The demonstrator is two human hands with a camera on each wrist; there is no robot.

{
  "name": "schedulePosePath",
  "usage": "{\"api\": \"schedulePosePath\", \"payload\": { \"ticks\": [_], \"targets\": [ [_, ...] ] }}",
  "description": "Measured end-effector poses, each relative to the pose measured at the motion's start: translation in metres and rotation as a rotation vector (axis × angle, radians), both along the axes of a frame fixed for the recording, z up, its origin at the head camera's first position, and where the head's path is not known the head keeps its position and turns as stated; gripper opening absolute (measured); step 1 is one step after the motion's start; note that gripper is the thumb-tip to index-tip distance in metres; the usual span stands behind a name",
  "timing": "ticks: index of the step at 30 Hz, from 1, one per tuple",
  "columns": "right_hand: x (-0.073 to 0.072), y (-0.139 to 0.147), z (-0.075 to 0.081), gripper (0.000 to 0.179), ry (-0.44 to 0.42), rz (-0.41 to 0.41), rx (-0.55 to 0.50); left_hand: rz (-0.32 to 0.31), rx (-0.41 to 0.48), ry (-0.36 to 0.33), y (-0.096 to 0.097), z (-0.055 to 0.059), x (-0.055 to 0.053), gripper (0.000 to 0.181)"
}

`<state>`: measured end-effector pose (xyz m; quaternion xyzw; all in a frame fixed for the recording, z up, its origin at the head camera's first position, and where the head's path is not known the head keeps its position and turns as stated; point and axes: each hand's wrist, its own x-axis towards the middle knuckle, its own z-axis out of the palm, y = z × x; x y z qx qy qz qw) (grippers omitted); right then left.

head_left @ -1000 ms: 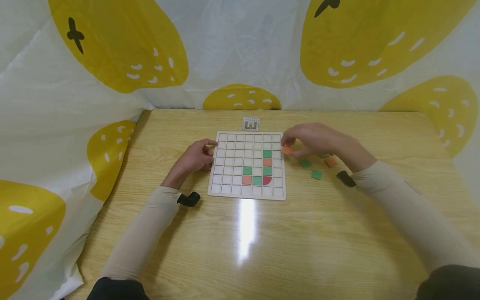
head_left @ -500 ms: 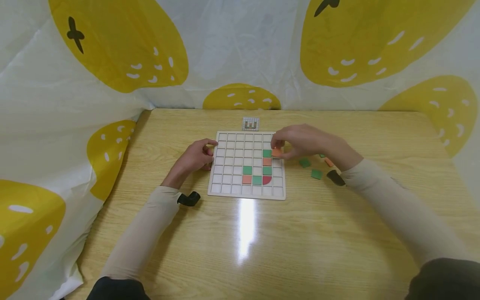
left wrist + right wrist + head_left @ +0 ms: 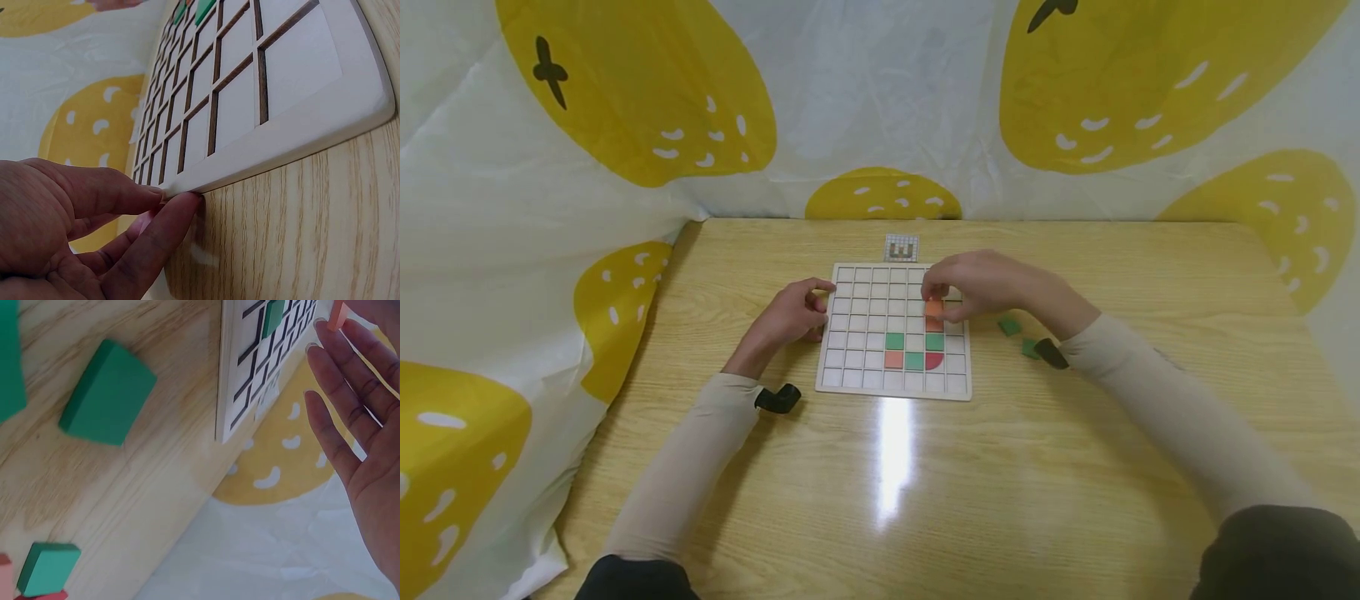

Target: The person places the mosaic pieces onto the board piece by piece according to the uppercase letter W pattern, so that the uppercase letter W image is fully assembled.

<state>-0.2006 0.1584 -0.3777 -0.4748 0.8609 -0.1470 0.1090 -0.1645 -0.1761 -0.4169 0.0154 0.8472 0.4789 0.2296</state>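
The right hand (image 3: 981, 283) pinches an orange square tile (image 3: 933, 309) over the right part of the white grid board (image 3: 853, 392). In the right wrist view the tile (image 3: 337, 315) is between thumb and fingertips, the other fingers spread. Below it on the board sit a green tile (image 3: 934, 342) and a red rounded tile (image 3: 933, 361). Left of these are a green tile (image 3: 895, 341), an orange tile (image 3: 893, 359) and another green tile (image 3: 913, 361). At the board's left edge the left hand (image 3: 786, 315) touches the rim with fingertips; they do not wrap round it.
Loose green tiles (image 3: 1009, 326) lie right of the board. The right wrist view also shows another green tile (image 3: 50, 569), part of an orange tile (image 3: 5, 578) and a red piece (image 3: 45, 595). A small pattern card (image 3: 902, 247) lies behind the board on the wooden table (image 3: 760, 500).
The right hand has carried the orange tile leftward from beside the board to over its sixth column, now covering the upper green tile. The left hand has stayed at the board's edge.
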Motion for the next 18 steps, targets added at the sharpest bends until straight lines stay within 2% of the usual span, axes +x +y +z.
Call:
{"api": "schedulePosePath", "payload": {
  "ticks": [9,18],
  "targets": [
    [-0.002,-0.012,-0.005,0.028,-0.021,0.027,0.013,-0.008,-0.004,0.019,0.0,-0.001,0.0,0.052],
    [-0.004,-0.024,-0.009,0.027,-0.072,0.01,0.068,-0.004,-0.003,0.011,0.0,-0.001,-0.001,0.051]
  ]
}}
